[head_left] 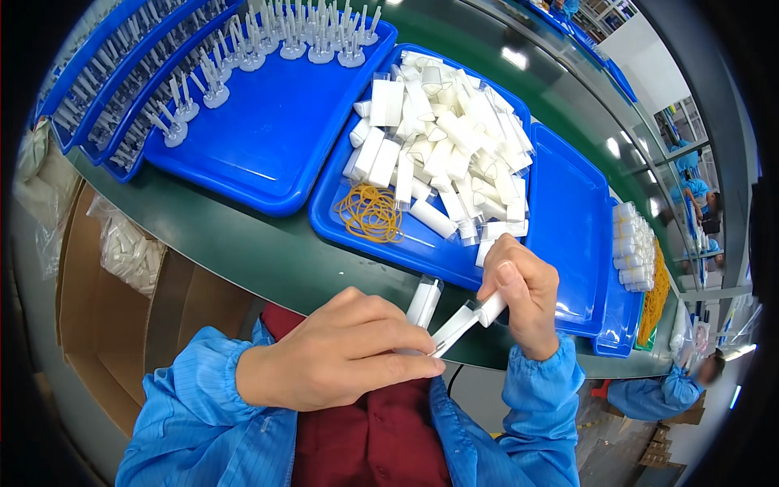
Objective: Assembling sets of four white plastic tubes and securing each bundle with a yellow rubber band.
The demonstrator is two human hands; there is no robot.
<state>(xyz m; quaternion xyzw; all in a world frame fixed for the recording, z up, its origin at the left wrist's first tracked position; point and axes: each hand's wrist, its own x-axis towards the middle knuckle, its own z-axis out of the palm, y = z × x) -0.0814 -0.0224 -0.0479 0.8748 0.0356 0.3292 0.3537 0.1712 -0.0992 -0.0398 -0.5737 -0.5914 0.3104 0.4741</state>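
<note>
The left hand (349,349) is holding the lower end of a white roll with clear film (454,327), its fingers closing over that end, while its thumb is mostly hiding from view; the right hand (523,292) is curling tightly, thumb and fingers gripping a white end piece (492,309) at the upper end; I cannot tell whether that piece is belonging to the same roll or to another; the roll itself is slanting between the hands, just above the near edge of the green table (243,252); a loose roll (423,303) is lying on the table just beyond the left knuckles; behind, a blue tray (430,261) is carrying a heap of white rolls (454,138) and a tangle of rubber bands (370,213); as for risks, the slick-looking film could be slipping or creasing if the hands are pulling unevenly; the two ends could be sitting crooked if one grip is twisting; the loose roll could be tumbling off if the left knuckles are nudging it; the heap could be sliding over the tray's rim if the right hand is bumping the nearest rolls
</note>
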